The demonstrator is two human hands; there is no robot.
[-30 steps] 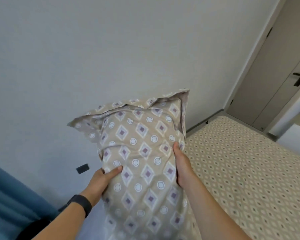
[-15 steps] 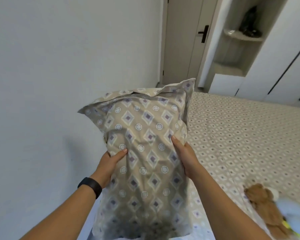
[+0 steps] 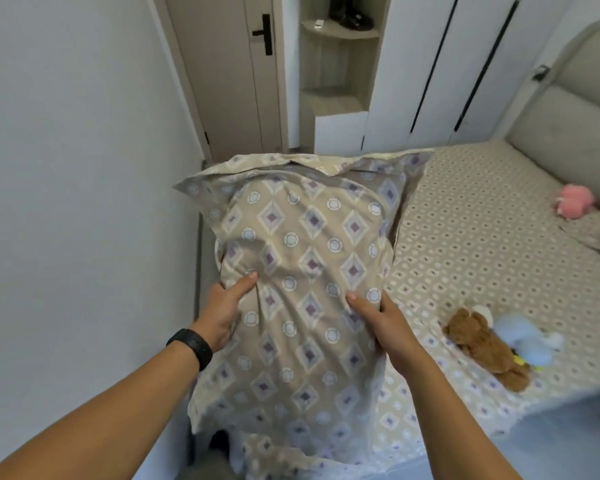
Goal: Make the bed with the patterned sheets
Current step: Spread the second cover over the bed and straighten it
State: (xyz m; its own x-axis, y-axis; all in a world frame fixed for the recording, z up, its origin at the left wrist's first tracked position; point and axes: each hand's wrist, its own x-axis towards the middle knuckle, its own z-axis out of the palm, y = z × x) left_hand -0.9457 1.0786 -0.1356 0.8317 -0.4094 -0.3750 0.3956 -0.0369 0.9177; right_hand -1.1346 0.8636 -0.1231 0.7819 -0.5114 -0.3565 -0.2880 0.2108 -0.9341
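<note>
1. I hold the beige pillow in its diamond-and-circle patterned cotton case (image 3: 302, 271) up in front of my chest, off the bed (image 3: 482, 237), which is covered in a beige sheet with a finer diamond print. The pillow's long axis runs nearly upright, flanged top edge away from me and lower end hanging toward the bed's near edge.

2. My left hand (image 3: 222, 310), with a black band on the wrist, grips the pillow's left side, thumb pressed into the front and fingers wrapped behind. My right hand (image 3: 385, 320) grips the right side the same way. Both sit at about mid-height, so neither is clearly nearer.

3. The padded grey headboard (image 3: 568, 140) stands at the far right, well away from the pillow. A second patterned pillow (image 3: 596, 233) lies at that end, a pink plush toy (image 3: 574, 200) just beside it. I judge my pillow must travel right and turn flat, long axis along the headboard.

4. A brown teddy bear (image 3: 485, 348) and a pale blue plush toy (image 3: 523, 341) lie touching each other near the bed's front edge, to the right of my right hand.

5. Half a second ago the view faced the wall and door more; now it has swung right, bringing the headboard and pink toy into sight. My grip is unchanged.
</note>
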